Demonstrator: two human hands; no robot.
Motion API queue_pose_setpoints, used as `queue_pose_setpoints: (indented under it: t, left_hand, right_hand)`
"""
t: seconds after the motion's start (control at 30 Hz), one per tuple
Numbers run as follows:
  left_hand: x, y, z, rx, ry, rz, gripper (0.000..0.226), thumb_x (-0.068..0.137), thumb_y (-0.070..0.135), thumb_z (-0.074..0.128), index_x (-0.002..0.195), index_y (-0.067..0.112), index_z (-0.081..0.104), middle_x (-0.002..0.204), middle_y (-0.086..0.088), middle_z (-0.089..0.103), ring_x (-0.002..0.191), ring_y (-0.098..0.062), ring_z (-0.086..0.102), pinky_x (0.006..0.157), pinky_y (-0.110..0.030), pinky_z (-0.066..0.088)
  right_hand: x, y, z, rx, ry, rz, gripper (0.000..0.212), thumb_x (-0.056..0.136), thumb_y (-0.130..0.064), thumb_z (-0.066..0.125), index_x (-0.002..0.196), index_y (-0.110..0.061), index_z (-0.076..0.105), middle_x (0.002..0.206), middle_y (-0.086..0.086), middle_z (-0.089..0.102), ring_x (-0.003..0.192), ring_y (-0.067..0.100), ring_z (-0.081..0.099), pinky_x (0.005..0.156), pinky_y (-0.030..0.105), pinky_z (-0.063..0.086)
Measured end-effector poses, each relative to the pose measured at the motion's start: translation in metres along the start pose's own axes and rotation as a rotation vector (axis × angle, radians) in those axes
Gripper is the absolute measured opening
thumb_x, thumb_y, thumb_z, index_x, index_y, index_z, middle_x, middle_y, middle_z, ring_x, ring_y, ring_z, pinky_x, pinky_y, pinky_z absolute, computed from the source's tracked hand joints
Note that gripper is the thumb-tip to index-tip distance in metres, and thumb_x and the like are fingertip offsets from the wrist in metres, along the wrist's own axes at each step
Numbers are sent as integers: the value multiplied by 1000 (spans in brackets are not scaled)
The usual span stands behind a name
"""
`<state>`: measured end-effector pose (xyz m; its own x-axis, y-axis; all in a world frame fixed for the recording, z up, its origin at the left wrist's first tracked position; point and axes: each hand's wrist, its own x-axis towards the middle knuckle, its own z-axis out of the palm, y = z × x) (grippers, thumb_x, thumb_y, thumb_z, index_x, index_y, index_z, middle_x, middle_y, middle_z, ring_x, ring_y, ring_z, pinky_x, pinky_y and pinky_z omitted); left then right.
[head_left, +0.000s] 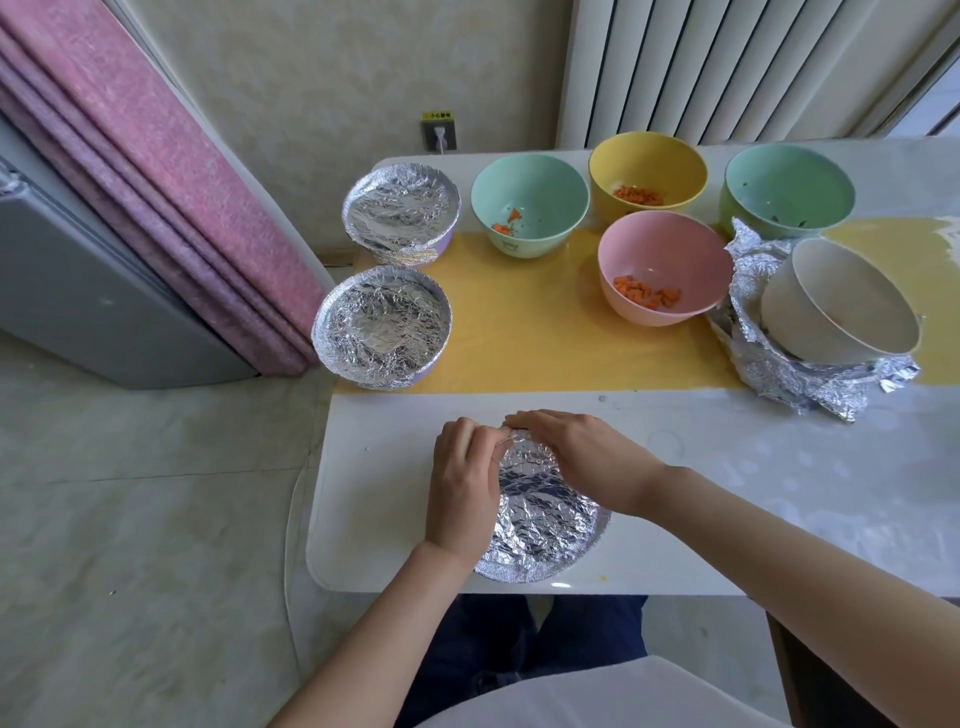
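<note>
Two hands: both are on the foil-covered bowl (540, 525) near the front edge of the counter (727, 467)
Left hand (462, 488): lies along the bowl's left side, fingers curled in at the far-left rim and pinching the crinkled foil there
Right hand (576, 457): laid across the far rim, fingers nearly straight and pressing the foil down, fingertips close to the left hand's fingers
Foil-covered bowl: upright on the white part of the counter, just in front of the person, foil stretched over its mouth
Left edge: a far foil-topped bowl (401, 213) and a near foil-topped bowl (381, 326), one behind the other
Yellow mat (545, 322): carries a green bowl (530, 205) with a few carrot bits and a pink bowl (662, 267) with carrot cubes
Behind them: a yellow bowl (648, 171) with carrot cubes and a second green bowl (789, 189)
Right side: a white bowl (841, 306), tilted, resting in a loose foil sheet (810, 379)
</note>
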<state>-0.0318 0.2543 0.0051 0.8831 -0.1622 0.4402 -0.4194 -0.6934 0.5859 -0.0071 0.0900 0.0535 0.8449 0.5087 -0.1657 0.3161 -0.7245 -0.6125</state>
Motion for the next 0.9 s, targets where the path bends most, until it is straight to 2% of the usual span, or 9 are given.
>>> queue_pose_setpoints:
  t: [0.03,0.1,0.23,0.4,0.5,0.57,0.67,0.77,0.9]
  left_hand:
    - [1,1,1,1,-8,-5,5,94,15,44,93,17,48,86,0,43,79,-20,44,69,-34,40]
    - [3,1,2,6,-29,-10,4,93,14,44,93,16,48,93,-1,47,84,-21,47,73,-34,42]
    - [3,-4,1,-40,-53,-33,12,93,12,42,103,14,48,106,-10,64,103,-20,57,88,-31,47]
    - [2,-6,-2,-33,-46,-33,25,85,-4,58,99,14,47,97,-7,70,89,-12,62,78,-21,50]
    - [4,-5,-4,-26,-28,-58,26,82,-9,60,99,9,52,93,-8,70,87,-11,61,80,-9,42]
    - [6,-3,-5,-32,-14,-140,20,81,-12,61,95,2,57,85,-10,71,87,-15,58,73,-3,36]
    - [8,0,-6,-41,3,-266,11,83,-10,60,87,-1,56,75,-12,70,75,-25,56,57,-11,34]
    - [10,0,-4,-71,-13,-326,4,89,-4,55,87,-1,54,75,-16,69,81,-27,50,50,-14,29]
    - [13,-4,0,-94,-32,-421,5,92,1,52,87,1,52,63,-15,60,66,-28,46,48,-18,22]
  right_hand:
    - [0,1,0,73,19,13,42,97,-1,40,137,-11,43,135,4,54,120,20,52,97,21,37]
    - [0,2,1,223,57,76,38,101,-19,37,139,-13,40,136,1,52,122,15,50,94,12,34]
    - [-1,5,7,226,152,118,34,100,-19,41,132,-13,51,127,2,60,111,18,58,85,11,35]
    - [0,7,12,159,164,68,32,99,-12,44,129,-12,55,126,2,61,114,19,59,97,22,41]
    - [1,9,10,175,160,89,35,99,-20,43,132,-13,52,127,2,61,113,18,58,90,14,38]
    - [2,10,9,200,166,129,36,99,-24,40,132,-14,51,123,1,62,107,17,59,86,14,38]
    - [5,15,10,234,227,169,29,99,-18,42,123,-14,58,110,1,67,97,18,62,82,20,43]
    - [10,19,11,218,258,194,25,97,-8,47,114,-11,65,100,4,71,90,21,65,72,19,40]
    - [20,21,11,136,218,185,25,98,-12,46,114,-9,64,102,7,70,91,25,64,70,21,37]
